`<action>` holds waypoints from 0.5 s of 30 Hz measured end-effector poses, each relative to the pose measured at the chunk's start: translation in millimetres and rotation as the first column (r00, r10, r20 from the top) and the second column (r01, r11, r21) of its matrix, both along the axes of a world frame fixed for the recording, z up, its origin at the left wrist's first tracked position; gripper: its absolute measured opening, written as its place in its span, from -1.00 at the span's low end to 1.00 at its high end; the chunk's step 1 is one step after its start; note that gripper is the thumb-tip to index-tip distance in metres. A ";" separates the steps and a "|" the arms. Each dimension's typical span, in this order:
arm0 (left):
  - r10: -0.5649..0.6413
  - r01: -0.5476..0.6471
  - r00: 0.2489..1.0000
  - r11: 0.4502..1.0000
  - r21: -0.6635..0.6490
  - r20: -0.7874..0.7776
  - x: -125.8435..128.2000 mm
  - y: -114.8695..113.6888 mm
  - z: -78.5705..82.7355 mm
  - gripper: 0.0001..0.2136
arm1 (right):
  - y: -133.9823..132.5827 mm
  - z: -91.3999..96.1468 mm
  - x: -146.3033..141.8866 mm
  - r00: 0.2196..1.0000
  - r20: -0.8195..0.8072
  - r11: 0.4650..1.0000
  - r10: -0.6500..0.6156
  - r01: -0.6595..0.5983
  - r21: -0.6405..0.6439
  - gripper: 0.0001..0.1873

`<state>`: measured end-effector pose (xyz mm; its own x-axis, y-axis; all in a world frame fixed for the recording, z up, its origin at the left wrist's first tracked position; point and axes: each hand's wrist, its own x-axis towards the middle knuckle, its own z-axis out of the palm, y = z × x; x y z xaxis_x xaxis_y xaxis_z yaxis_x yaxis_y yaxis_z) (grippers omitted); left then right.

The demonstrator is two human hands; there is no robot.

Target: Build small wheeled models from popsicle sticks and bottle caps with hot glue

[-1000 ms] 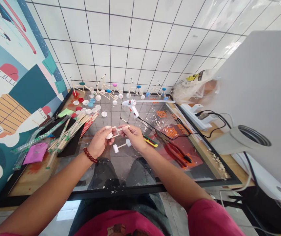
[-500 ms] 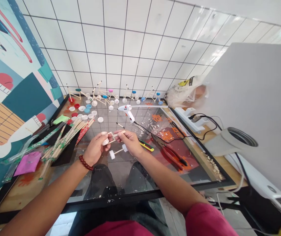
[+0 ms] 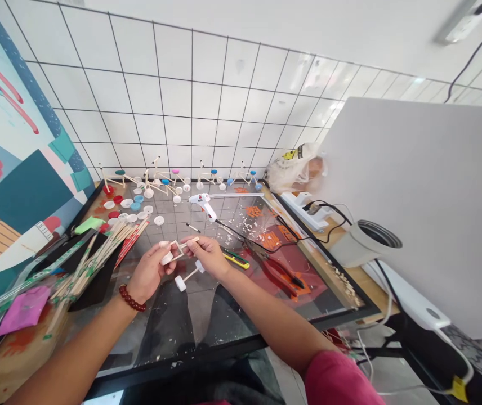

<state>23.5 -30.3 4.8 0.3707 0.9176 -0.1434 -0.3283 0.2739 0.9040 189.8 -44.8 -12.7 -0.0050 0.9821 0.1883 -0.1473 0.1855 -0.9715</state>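
Observation:
Both my hands hold a small frame of wooden sticks with white bottle-cap wheels [image 3: 176,251] above the glass table [image 3: 207,315]. My left hand [image 3: 150,271], with a red bead bracelet on its wrist, pinches the end with a white cap. My right hand [image 3: 208,256] grips the other end of the sticks. A second stick axle with two white caps [image 3: 187,275] hangs just below my right hand's fingers. Both hands are closed on the piece.
A white glue gun [image 3: 204,203] stands behind my hands, its cord running right. Red pliers [image 3: 278,270] and a yellow cutter [image 3: 236,259] lie to the right. Chopstick bundles [image 3: 97,253], loose caps [image 3: 131,205] and finished stick models [image 3: 169,180] fill the left and back. A grey cup [image 3: 365,243] stands right.
The camera has tilted up and turned, so the table sits lower in view. My hands keep the same grip on the stick frame.

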 end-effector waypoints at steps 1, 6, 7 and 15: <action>0.002 -0.002 1.000 1.000 -0.001 -0.002 0.1 -0.1 0.3 -0.74 | 0.1 0.5 0.2 1.000 0.004 1.000 0.001 -0.001 0.001 -0.49; 0.031 -0.031 0.999 1.000 -0.002 -0.020 2.0 -1.0 2.6 -0.73 | 2.1 -0.7 0.6 1.000 0.018 1.000 0.005 -0.005 0.009 -0.45; 0.037 -0.037 0.999 0.999 -0.003 -0.021 2.4 -1.2 3.0 -0.73 | 2.6 -1.3 0.6 1.000 0.023 1.000 0.007 -0.007 0.013 -0.45; 0.021 -0.021 1.000 1.000 0.010 -0.009 3.9 0.4 3.2 -0.76 | 5.2 -2.9 2.9 0.998 0.068 0.999 0.004 -0.007 0.044 -0.45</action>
